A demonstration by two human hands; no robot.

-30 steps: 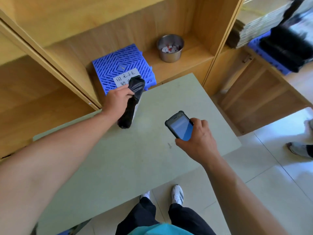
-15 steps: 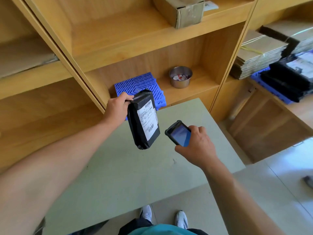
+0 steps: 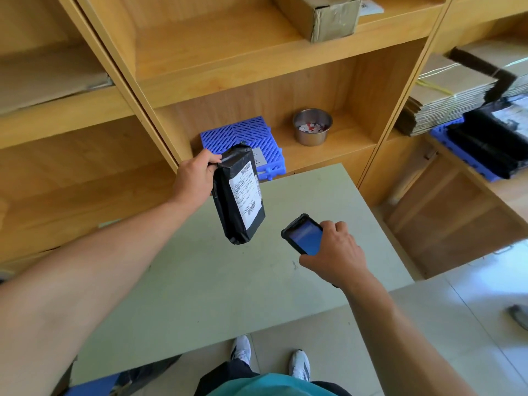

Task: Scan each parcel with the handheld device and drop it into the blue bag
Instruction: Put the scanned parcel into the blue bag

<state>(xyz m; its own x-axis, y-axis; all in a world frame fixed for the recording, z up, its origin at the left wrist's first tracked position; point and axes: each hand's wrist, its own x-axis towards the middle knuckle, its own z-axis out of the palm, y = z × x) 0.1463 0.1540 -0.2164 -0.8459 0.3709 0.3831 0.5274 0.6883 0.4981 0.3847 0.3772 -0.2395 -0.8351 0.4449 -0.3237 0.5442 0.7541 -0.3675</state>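
Observation:
My left hand (image 3: 194,178) grips the top end of a black plastic parcel (image 3: 231,207) and holds it upright above the pale green table (image 3: 200,281). The parcel's white shipping label with barcodes faces right, toward the device. My right hand (image 3: 334,252) holds the black handheld device (image 3: 301,234), its blue screen lit, just right of and below the parcel, a short gap between them. A strip of blue (image 3: 91,385) shows under the table's near left edge; I cannot tell if it is the bag.
Wooden shelves stand behind the table. A blue slatted plastic crate (image 3: 228,135) and a steel bowl (image 3: 313,130) with small bits sit on the shelf. A cardboard box (image 3: 323,15) sits higher up. Flattened cartons (image 3: 445,95) and black bags (image 3: 491,144) lie at right.
My left hand lifted the parcel off the table and turned it so its label faces the device. My right hand with the device stayed close beside it. My view tilted upward.

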